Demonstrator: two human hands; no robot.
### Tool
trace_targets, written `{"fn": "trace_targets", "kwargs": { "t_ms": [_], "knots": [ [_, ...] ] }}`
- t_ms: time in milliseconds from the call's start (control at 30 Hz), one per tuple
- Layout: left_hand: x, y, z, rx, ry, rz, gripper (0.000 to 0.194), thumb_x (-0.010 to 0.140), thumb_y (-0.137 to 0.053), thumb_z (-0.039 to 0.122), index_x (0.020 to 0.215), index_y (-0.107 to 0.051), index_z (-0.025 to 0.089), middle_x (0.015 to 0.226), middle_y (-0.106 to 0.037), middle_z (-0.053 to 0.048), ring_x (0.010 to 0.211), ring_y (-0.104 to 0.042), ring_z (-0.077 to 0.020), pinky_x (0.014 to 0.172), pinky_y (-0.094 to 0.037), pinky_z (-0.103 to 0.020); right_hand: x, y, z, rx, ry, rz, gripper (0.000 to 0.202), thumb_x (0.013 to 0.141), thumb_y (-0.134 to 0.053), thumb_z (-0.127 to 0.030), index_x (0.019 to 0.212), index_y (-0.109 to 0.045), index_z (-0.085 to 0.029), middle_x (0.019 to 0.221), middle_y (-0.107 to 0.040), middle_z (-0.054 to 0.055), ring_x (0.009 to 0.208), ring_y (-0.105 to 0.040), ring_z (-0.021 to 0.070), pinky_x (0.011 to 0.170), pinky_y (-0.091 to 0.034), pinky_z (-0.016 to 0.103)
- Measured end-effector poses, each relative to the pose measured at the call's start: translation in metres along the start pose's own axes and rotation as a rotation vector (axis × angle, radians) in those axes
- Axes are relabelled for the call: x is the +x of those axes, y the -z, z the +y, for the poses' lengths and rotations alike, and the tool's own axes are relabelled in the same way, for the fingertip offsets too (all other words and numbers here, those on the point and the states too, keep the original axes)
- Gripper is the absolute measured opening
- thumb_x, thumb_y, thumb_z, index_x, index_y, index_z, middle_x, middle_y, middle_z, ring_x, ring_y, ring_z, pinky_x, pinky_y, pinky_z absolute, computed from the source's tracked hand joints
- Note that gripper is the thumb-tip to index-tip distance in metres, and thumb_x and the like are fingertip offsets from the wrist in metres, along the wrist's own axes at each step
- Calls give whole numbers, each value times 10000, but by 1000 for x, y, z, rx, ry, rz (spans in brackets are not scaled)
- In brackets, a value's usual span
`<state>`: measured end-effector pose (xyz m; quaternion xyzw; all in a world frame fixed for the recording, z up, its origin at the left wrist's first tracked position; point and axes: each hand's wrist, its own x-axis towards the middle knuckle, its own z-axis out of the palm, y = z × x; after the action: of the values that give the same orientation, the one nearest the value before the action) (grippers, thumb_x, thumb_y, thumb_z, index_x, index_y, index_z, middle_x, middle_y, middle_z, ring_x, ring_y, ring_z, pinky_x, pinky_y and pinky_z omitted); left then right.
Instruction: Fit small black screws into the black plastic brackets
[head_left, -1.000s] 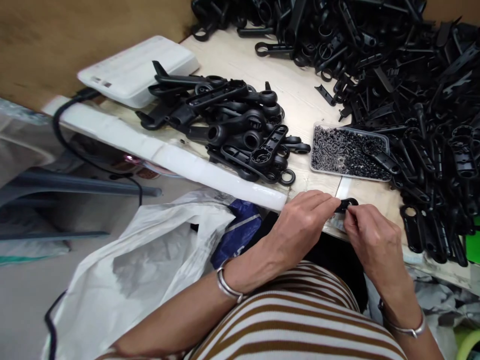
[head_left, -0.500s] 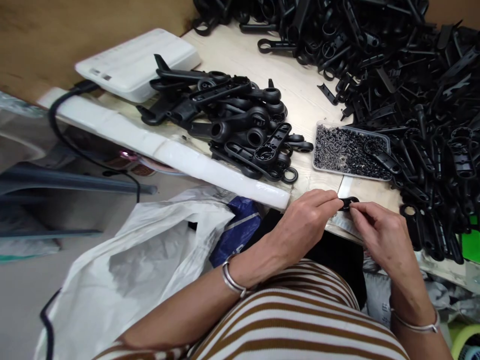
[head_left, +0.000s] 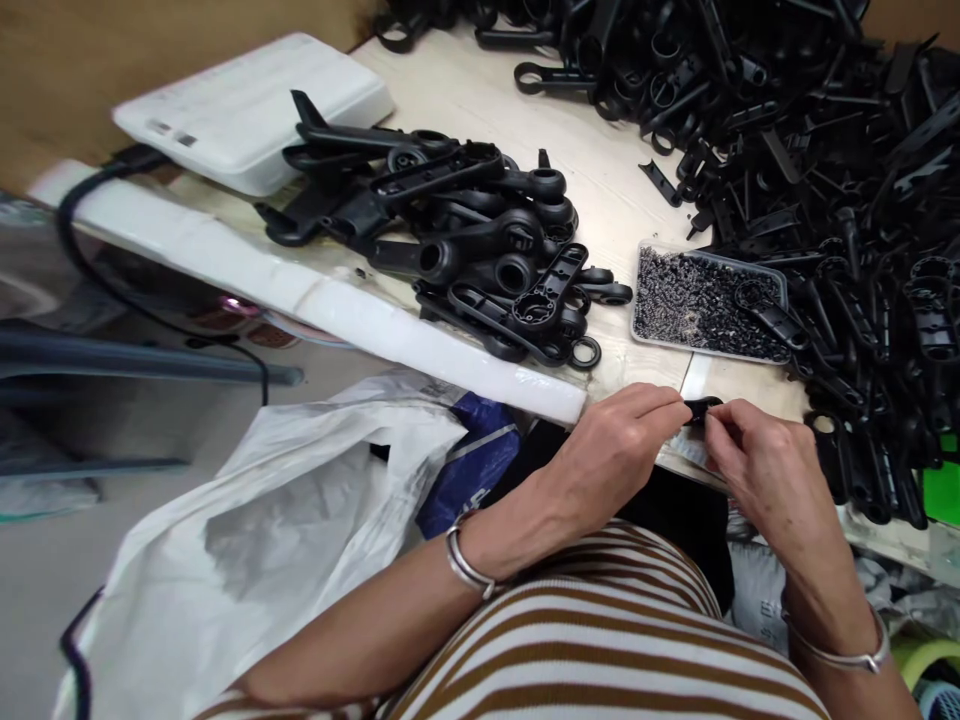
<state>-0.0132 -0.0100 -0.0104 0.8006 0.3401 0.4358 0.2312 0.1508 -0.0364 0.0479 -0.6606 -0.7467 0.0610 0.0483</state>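
Note:
At the table's front edge my left hand (head_left: 626, 440) is closed on a black plastic part (head_left: 703, 408), most of which its fingers hide. My right hand (head_left: 765, 465) pinches at the other end of that part, thumb and forefinger together. Whether a small piece sits between those fingertips is too small to tell. Just beyond both hands lies a clear shallow tray (head_left: 636, 300) full of tiny dark and silvery pieces, with one black part (head_left: 772, 312) resting across its right side.
A heap of black plastic arms (head_left: 510, 240) lies left of the tray; a larger pile (head_left: 750, 130) covers the back and right. A white box (head_left: 255, 110) with a black cable stands at the left. White foam (head_left: 330, 310) lines the table edge above a white sack (head_left: 300, 520).
My hands stay together at the black part, with the right fingers shifted slightly on it. The whole view has moved a little.

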Motion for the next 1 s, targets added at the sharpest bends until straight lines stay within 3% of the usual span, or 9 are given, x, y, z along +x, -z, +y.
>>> {"fn": "trace_targets", "kwargs": {
  "t_ms": [167,300,400,567,733,900,1000],
  "knots": [
    [-2,-2,-1,-22,3,20,127,920,-533,70,895,-643,127,923,-704,-57,870,-662,-139,811,-577,-255,4,4,-8,-157,20,-34,212,915,-471,-212,741,-591,-189,591,-631,36,517,-604,195,520,-315,296],
    [-3,-2,-3,-29,13,28,142,915,-528,59,930,-647,134,950,-699,-53,889,-655,-129,812,-570,-238,6,6,-6,-68,-34,-86,191,909,-495,-205,755,-608,-195,588,-643,16,526,-617,182,535,-331,287],
    [-4,-1,-4,-25,7,-39,221,932,-455,47,1003,-641,145,1040,-676,-67,970,-632,-136,842,-566,-249,7,6,-1,24,-75,-120,171,906,-517,-226,780,-631,-207,562,-638,-9,522,-625,168,536,-344,275],
    [-1,2,-1,48,-23,-221,338,896,-362,-13,1078,-616,116,1139,-631,-117,1023,-585,-190,891,-553,-334,7,7,2,-31,-40,-147,248,946,-464,-241,721,-561,-210,553,-620,1,499,-611,163,516,-327,281],
    [1,3,0,41,-34,-275,336,880,-350,-26,1026,-627,98,1145,-618,-133,1025,-574,-210,899,-544,-349,7,9,-2,-227,87,-202,178,903,-481,-120,748,-518,-201,568,-598,16,502,-600,192,486,-315,294],
    [1,4,-2,-8,-52,-266,320,926,-329,14,1030,-619,101,1159,-617,-138,1031,-575,-200,930,-539,-371,7,9,-32,-537,148,-130,240,747,-458,58,751,-566,-156,572,-584,62,452,-576,196,435,-310,284],
    [1,6,-2,-55,-42,-287,283,940,-362,39,1026,-622,111,1161,-622,-132,1056,-572,-201,937,-540,-372,8,10,-42,-640,195,-135,277,720,-436,93,729,-583,-141,587,-573,75,442,-561,187,411,-285,275]
  ]
}}
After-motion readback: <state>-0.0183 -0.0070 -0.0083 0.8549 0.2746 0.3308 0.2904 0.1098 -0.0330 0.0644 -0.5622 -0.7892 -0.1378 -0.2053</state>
